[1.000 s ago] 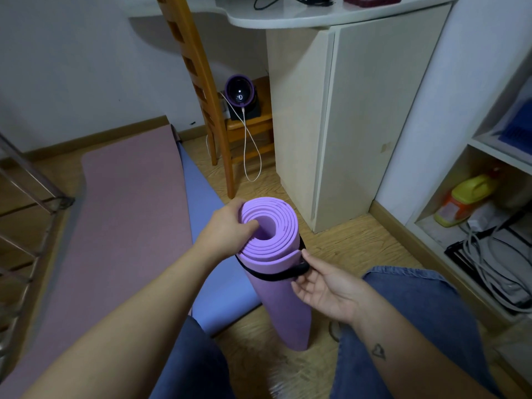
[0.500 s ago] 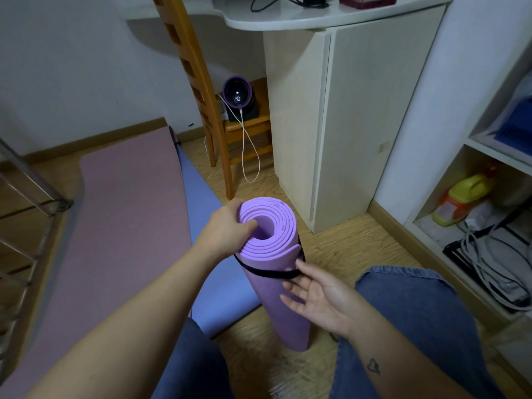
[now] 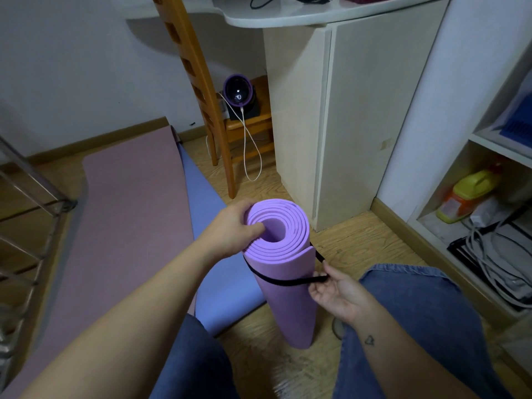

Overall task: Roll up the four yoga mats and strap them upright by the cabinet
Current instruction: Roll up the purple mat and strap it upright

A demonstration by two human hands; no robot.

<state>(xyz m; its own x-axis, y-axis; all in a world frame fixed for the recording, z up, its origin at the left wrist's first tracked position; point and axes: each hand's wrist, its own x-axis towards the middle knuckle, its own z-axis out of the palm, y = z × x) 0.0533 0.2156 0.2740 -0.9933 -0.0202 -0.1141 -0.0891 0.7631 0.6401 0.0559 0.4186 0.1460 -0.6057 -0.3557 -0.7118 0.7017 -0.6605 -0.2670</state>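
A rolled purple yoga mat [image 3: 288,300] stands upright on the wood floor between my knees. My left hand [image 3: 230,228] grips its top rim, thumb inside the roll's hollow. A black strap [image 3: 276,281] circles the roll below the top. My right hand [image 3: 335,292] pinches the strap's loose end at the roll's right side and holds it taut, away from the mat. A pink mat [image 3: 123,214] and a blue mat [image 3: 218,272] lie flat on the floor to the left. The beige cabinet [image 3: 345,116] stands just behind the roll.
A wooden chair [image 3: 201,90] with a purple device [image 3: 239,90] and white cable stands left of the cabinet. Open shelves [image 3: 489,220] at right hold a yellow bottle and cables. A metal rack [image 3: 26,214] is at the far left. My jeans-clad knees flank the roll.
My right hand let go of the strap against the mat, opened briefly, then caught the strap's end and drew it out to the right. The left hand kept its grip on the roll's top.
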